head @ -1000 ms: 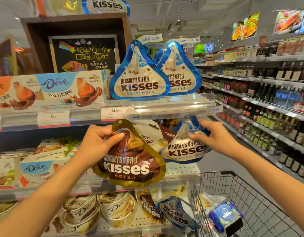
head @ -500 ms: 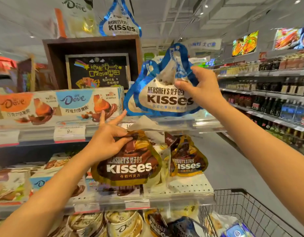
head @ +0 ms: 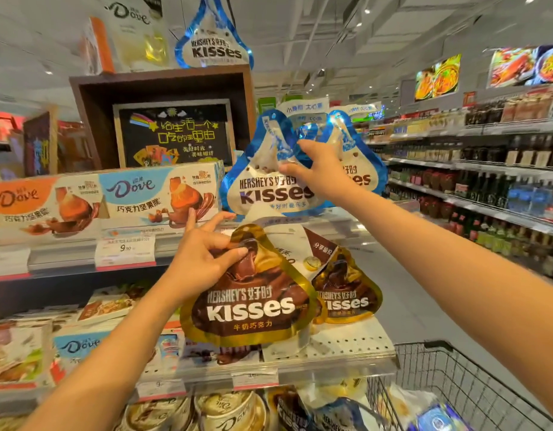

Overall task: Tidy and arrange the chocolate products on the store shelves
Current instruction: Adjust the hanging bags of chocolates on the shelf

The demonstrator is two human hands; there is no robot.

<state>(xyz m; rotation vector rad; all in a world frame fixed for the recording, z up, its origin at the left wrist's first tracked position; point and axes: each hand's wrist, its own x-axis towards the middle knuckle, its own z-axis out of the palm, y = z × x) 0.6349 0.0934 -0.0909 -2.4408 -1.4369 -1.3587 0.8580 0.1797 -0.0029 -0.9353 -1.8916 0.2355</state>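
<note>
My left hand (head: 203, 256) pinches the top of a gold and brown Kisses bag (head: 247, 306) that stands at the front of the middle shelf (head: 340, 356). A second gold Kisses bag (head: 346, 293) stands behind it to the right. My right hand (head: 315, 172) grips the upper part of a blue and white Kisses bag (head: 262, 188) on the upper shelf (head: 66, 259). Another blue Kisses bag (head: 362, 169) stands just behind my right hand, partly hidden by it.
Dove boxes (head: 104, 200) line the upper shelf to the left, above price tags (head: 125, 248). A wooden display box (head: 163, 116) with a chalkboard sign sits behind. Dove tubs (head: 225, 412) fill the bottom shelf. A wire cart (head: 465, 387) stands at lower right. A drinks aisle (head: 487, 188) runs along the right.
My right hand lifted a blue Kisses bag from the middle shelf up to the upper shelf and now holds it there. My left hand kept its hold on the gold bag.
</note>
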